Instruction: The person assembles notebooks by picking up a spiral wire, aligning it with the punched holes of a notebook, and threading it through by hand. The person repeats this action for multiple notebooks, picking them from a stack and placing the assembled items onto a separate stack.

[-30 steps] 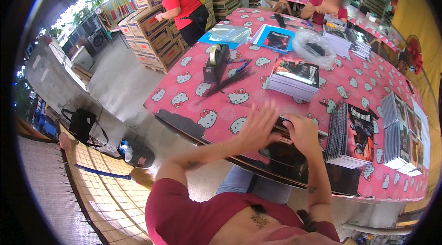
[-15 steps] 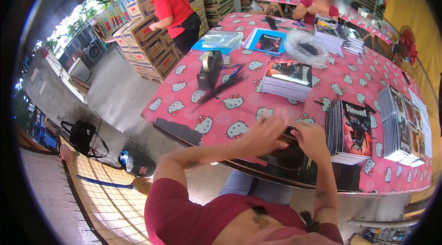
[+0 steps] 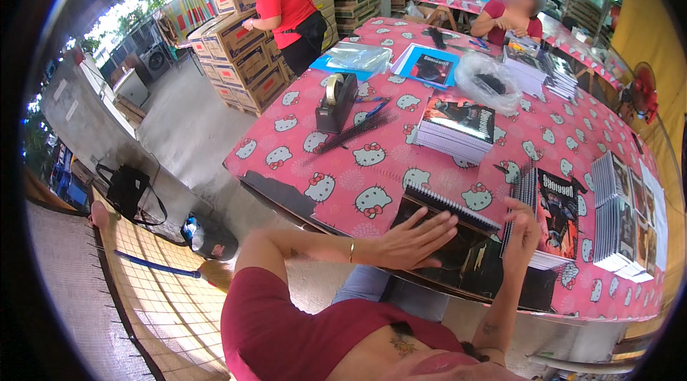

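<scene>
A dark-covered spiral notebook (image 3: 469, 248) lies at the near edge of the table, its black coil (image 3: 452, 206) along the far side. My left hand (image 3: 418, 241) rests flat on its cover, fingers stretched out. Just off the coil's right end is my right hand (image 3: 522, 232), raised with loosely bent, parted fingers; I see nothing held in it. Right beside that hand stands a stack of coil-bound notebooks (image 3: 557, 213) with red and black covers. Farther back sits a pile of similar covered page blocks (image 3: 456, 127), with no coil showing on the edges I see.
A tape dispenser (image 3: 336, 103) and loose black coils (image 3: 351, 136) lie to the left on the pink patterned table (image 3: 286, 141). More notebook stacks (image 3: 621, 216) stand at right. A plastic bag (image 3: 489, 84) lies farther back. A co-worker (image 3: 512, 16) sits across; another person (image 3: 279, 5) stands by cartons.
My left hand, blurred before, now lies flat on the notebook. My right hand has left the notebook's far edge and moved right and slightly down. The coil now shows plainly.
</scene>
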A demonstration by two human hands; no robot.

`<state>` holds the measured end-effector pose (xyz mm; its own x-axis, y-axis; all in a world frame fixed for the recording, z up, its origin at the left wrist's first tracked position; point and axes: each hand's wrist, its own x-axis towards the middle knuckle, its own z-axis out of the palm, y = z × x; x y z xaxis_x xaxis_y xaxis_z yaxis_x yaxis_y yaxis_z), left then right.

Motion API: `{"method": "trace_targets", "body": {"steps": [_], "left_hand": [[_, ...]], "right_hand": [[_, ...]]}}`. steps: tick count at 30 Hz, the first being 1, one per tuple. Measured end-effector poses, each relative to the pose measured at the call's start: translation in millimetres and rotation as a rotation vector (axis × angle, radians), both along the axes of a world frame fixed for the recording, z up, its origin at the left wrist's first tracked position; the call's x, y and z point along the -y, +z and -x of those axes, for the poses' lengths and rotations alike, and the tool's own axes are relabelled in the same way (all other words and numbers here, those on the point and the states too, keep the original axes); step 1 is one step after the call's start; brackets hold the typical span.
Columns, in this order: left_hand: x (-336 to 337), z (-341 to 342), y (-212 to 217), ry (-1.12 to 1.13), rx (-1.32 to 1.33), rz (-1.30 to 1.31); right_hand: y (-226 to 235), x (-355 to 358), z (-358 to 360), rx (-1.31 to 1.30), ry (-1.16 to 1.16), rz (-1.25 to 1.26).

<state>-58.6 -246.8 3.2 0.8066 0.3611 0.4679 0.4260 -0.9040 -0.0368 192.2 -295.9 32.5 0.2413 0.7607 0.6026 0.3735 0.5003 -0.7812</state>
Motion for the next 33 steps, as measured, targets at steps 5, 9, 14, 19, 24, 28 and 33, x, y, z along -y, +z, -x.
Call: {"method": "trace_targets", "body": {"steps": [5,9,14,19,24,28,33], "left_hand": [[-42,-24,75,-0.016,-0.285,0.289],[-31,-21,39,0.081,0.045,-0.126],[-8,-20,11,0.06,-0.02,-0.02],[-21,-17,17,0.011,-0.135,-0.194],[-36,-41,47,0.255,-0.073,-0.258],[-22,-25,7,0.028,-0.12,-0.167],[-30,-34,37,0.133,-0.124,-0.159]], "right_hand": [[-74,-8,-3,-0.284,0.302,0.24],[-71,-10,23,-0.323,0.127,0.238],[-69,-12,33,-0.275,0.079,0.252],[-58,-9,35,-0.291,0.232,0.307],[-55,-9,26,-0.082,0.345,0.396],[-55,-10,28,-0.12,0.378,0.386],[-50,-22,33,-0.054,0.437,0.363]]}}
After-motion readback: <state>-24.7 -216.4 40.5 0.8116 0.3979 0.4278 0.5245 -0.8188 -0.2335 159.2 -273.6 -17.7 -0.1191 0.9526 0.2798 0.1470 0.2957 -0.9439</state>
